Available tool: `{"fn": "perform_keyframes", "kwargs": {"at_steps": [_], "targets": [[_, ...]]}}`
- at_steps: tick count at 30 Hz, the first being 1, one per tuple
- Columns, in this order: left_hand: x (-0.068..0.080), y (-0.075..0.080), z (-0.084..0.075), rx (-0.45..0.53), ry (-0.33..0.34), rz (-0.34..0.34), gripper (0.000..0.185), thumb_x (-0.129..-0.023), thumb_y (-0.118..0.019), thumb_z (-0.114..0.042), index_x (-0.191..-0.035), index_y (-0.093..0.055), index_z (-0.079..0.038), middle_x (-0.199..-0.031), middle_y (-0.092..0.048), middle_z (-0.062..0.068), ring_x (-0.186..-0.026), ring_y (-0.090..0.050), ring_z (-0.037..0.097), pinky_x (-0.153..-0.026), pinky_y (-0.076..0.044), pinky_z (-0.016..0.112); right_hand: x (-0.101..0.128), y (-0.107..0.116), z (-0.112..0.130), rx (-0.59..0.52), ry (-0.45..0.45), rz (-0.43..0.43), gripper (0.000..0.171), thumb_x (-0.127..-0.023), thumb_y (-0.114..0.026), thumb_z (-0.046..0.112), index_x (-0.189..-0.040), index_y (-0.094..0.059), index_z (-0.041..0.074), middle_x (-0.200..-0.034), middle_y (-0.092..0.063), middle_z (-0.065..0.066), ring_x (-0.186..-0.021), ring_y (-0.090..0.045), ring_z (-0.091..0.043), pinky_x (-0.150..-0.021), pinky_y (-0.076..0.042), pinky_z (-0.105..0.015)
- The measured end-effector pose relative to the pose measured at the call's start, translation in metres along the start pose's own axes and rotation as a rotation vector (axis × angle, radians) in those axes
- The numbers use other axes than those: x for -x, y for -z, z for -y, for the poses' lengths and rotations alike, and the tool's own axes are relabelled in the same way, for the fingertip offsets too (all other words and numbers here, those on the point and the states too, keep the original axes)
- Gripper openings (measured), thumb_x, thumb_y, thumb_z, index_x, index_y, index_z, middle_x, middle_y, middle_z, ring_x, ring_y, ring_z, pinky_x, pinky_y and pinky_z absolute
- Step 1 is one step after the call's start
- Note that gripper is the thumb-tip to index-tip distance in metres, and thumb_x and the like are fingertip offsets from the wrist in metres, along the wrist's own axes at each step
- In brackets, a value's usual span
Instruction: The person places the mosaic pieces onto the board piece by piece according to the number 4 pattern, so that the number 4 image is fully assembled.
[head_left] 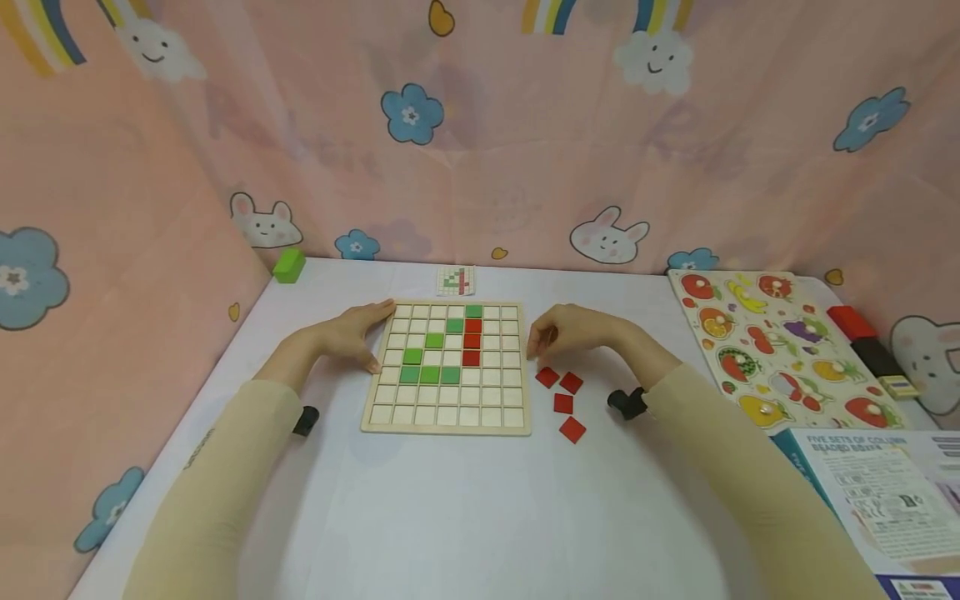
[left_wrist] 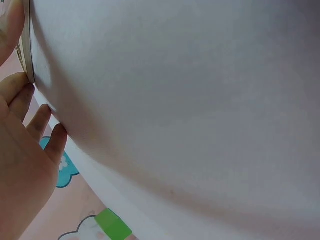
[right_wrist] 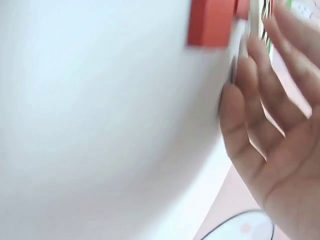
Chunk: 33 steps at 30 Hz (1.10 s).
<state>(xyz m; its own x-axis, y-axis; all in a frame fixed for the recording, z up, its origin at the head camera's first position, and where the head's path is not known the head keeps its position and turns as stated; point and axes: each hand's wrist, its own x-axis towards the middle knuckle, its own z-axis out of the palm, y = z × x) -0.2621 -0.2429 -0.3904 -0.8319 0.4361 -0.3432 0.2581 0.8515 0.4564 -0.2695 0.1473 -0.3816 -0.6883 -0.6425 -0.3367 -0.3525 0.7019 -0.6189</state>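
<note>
Hands apart: my left hand (head_left: 352, 333) steadies the grid board (head_left: 447, 367), right hand (head_left: 570, 333) relaxed, empty, above loose red tiles (head_left: 564, 396); next I judge I pinch one.

Legible print found on one item only — the blue-edged instruction sheet (head_left: 885, 500) at the table's right edge, headed "FIVE SETS OF COLUMN BEADED EDU…"; smaller print beneath unreadable.

Both forearms extend forward; left hand (head_left: 352, 333) lies flat with fingers straight, right hand (head_left: 573, 333) hangs loosely curled.
</note>
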Motion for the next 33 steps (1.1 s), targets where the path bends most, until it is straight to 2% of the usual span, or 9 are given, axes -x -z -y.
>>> {"fn": "perform_keyframes", "kwargs": {"at_steps": [4,7,14,18,22,26,33], "targets": [[-0.001,0.0,0.001,-0.001,-0.002,0.0,0.113,-0.071,-0.084,-0.018,-0.159,-0.014,-0.005,-0.168,-0.007,0.015,-0.155,-0.005,0.042,-0.126,-0.008,0.06,0.009,-0.002,-0.009,-0.037,-0.029,0.091,0.021,-0.077,-0.082,0.015,-0.097,-0.076,0.021,-0.093,-0.068,0.0,-0.089,-0.057,-0.017,-0.08,-0.049,-0.027],[-0.002,0.0,0.001,-0.005,-0.005,-0.001,0.113,-0.071,-0.084,-0.019,-0.159,-0.014,-0.005,-0.169,-0.007,0.014,-0.155,-0.005,0.042,-0.125,-0.009,0.061,0.012,-0.005,-0.011,-0.015,-0.012,0.088,0.02,-0.077,-0.082,0.015,-0.095,-0.076,0.023,-0.092,-0.066,0.0,-0.089,-0.055,-0.017,-0.078,-0.049,-0.027],[-0.002,-0.001,0.002,-0.004,-0.002,-0.004,0.114,-0.071,-0.085,-0.019,-0.159,-0.014,-0.005,-0.169,-0.007,0.014,-0.155,-0.005,0.042,-0.125,-0.008,0.061,0.01,-0.006,-0.009,-0.003,-0.001,0.025,0.015,-0.077,-0.081,0.009,-0.087,-0.07,0.015,-0.085,-0.067,-0.001,-0.079,-0.058,-0.017,-0.072,-0.051,-0.026],[-0.002,-0.001,0.001,-0.005,0.003,-0.006,0.114,-0.07,-0.085,-0.019,-0.159,-0.014,-0.005,-0.169,-0.007,0.014,-0.155,-0.005,0.042,-0.125,-0.009,0.061,0.007,-0.007,-0.004,-0.046,-0.005,-0.076,0.01,-0.08,-0.077,0.01,-0.087,-0.07,0.013,-0.079,-0.067,-0.001,-0.076,-0.059,-0.016,-0.071,-0.051,-0.025],[0.0,-0.001,0.0,-0.003,0.006,-0.002,0.114,-0.07,-0.085,-0.02,-0.159,-0.014,-0.006,-0.169,-0.008,0.014,-0.155,-0.005,0.043,-0.125,-0.009,0.061,-0.001,-0.011,0.008,-0.098,0.014,-0.155,0.008,-0.082,-0.076,0.014,-0.088,-0.071,0.013,-0.077,-0.066,0.001,-0.075,-0.058,-0.014,-0.07,-0.048,-0.024],[0.0,-0.001,0.0,0.009,0.007,0.0,0.113,-0.071,-0.084,-0.019,-0.159,-0.014,-0.006,-0.169,-0.007,0.013,-0.155,-0.004,0.042,-0.125,-0.008,0.061,-0.006,-0.016,0.029,-0.126,0.035,-0.153,0.007,-0.082,-0.076,0.013,-0.087,-0.072,0.012,-0.076,-0.066,0.0,-0.072,-0.059,-0.015,-0.067,-0.049,-0.023],[0.001,0.0,0.001,0.002,0.008,0.001,0.113,-0.072,-0.084,-0.02,-0.159,-0.013,-0.007,-0.169,-0.006,0.014,-0.155,-0.004,0.042,-0.125,-0.008,0.061,-0.022,-0.036,0.06,-0.094,0.073,-0.195,0.008,-0.084,-0.072,0.009,-0.091,-0.073,0.012,-0.083,-0.069,-0.001,-0.079,-0.06,-0.013,-0.071,-0.05,-0.02]]}}
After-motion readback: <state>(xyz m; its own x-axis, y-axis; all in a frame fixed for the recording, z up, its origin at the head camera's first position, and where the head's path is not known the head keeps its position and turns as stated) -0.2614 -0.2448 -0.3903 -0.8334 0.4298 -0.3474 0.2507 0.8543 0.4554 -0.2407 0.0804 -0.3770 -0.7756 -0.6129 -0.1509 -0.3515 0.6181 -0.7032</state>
